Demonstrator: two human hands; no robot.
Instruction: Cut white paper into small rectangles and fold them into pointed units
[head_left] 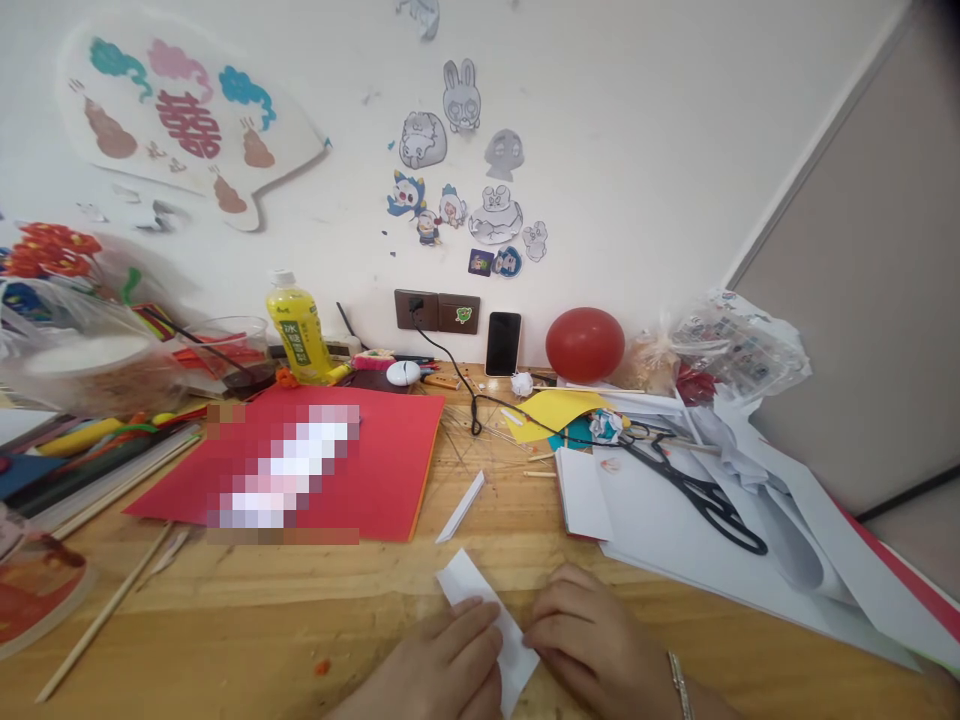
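Observation:
A folded piece of white paper [469, 580] lies aslant on the wooden table at the bottom centre. My left hand [442, 660] comes from the lower left with its fingers bent and pressed together over the paper, the thumb hidden. On the paper's right edge, my right hand [592, 635] pinches with closed fingertips; a bracelet [679, 685] circles that wrist. Just beyond the paper rests a narrow folded paper strip [460, 508], touched by neither hand. The paper's near end runs down to the frame's bottom edge.
Red sheets [390, 470] lie to the left, partly pixelated, near a yellow-labelled drink bottle [298, 330]. A phone [503, 345] leans on the wall beside a red balloon [585, 344]. Black-handled scissors [701, 500] rest on white sheets [660, 540] at right. A wooden stick [105, 615] lies left.

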